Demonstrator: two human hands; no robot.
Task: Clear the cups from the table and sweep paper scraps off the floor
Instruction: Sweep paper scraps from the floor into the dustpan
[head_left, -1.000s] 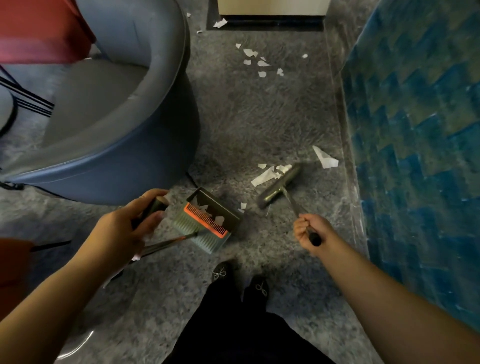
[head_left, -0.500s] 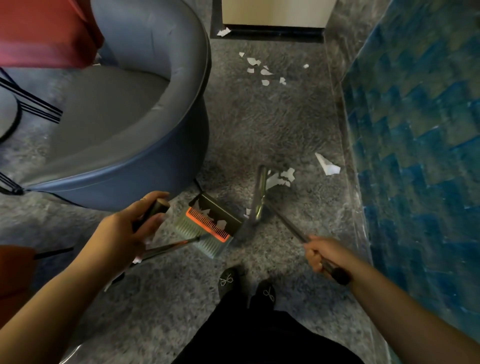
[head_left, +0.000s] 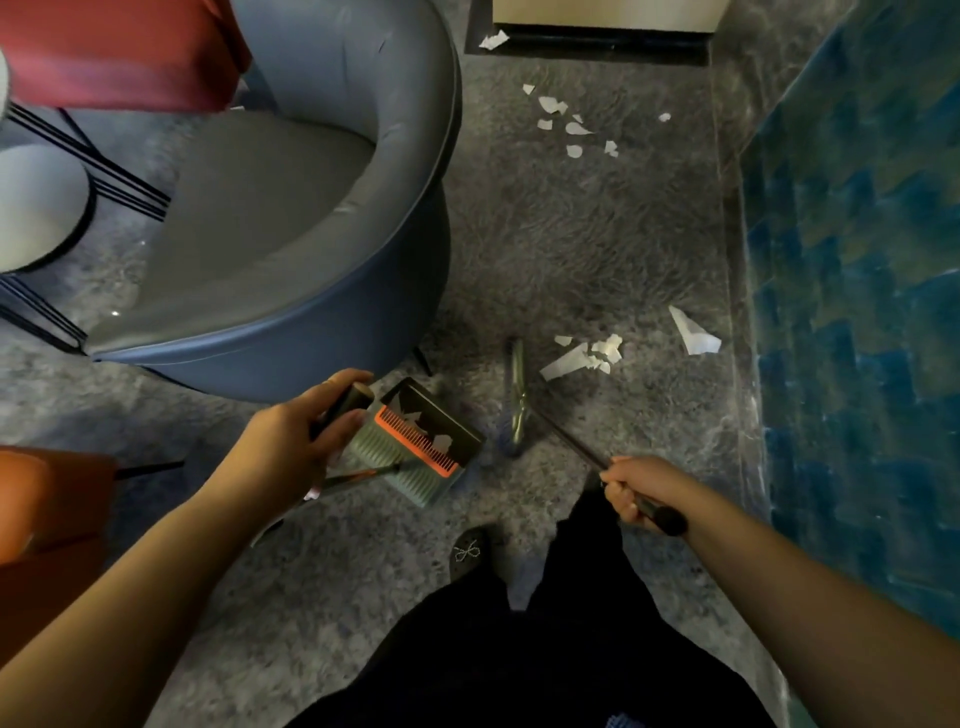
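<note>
So the person's standing on the shaggy grey carpet (head_left: 597, 249) with both hands busy. Left hand (head_left: 291, 447) is wrapped around the black handle end of a long-handled dustpan (head_left: 423, 441), a dark box-shaped pan with an orange comb strip and pale green teeth along its edge, sitting on the carpet right in front of the round blue-grey tub chair (head_left: 291, 218). A few white bits already lie inside the pan. Right hand (head_left: 636, 488) is clenched around the thin dark stick of a small broom (head_left: 515, 397), whose head rests on the carpet just to the right of the dustpan, close but not quite touching as far as I can see. The nearest white torn paper scraps (head_left: 587, 358) lie just past the broom head, on the side away from the dustpan, and one bigger folded white scrap (head_left: 693, 332) sits further out toward the blue tiled wall (head_left: 857, 260). Another scatter of small white pieces (head_left: 569, 124) is well beyond the dustpan, up near the pale cabinet base (head_left: 602, 15). The person's black shoe (head_left: 467, 553) pokes out just behind the pan.
</note>
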